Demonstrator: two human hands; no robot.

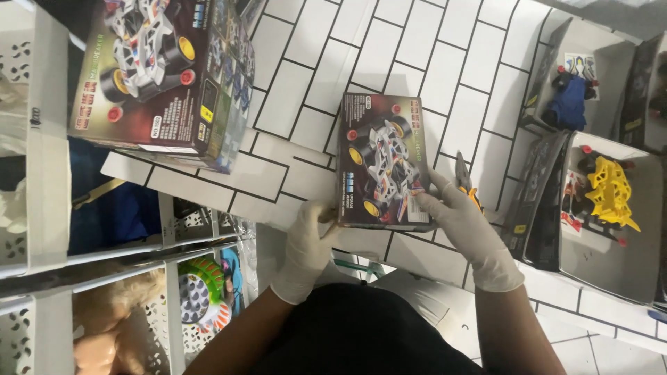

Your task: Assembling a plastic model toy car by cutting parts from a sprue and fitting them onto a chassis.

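Cardboard toy-car box (384, 163), printed and dark, pinched at its near corners between white-gloved left hand (306, 250) and right hand (462, 222). Likely light, stiff-edged, slightly glossy, crushable; best gripped by edges. Small pliers (464, 177) just beyond right fingers.

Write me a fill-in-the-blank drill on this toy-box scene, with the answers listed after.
1. Both hands, left hand and right hand, wear white ____.
2. Together they hold a toy car box over a white ____ floor.
3. The open box at the right holds a ____ toy part.
4. A second, larger car box lies toward the upper ____.

Missing words: gloves; tiled; yellow; left
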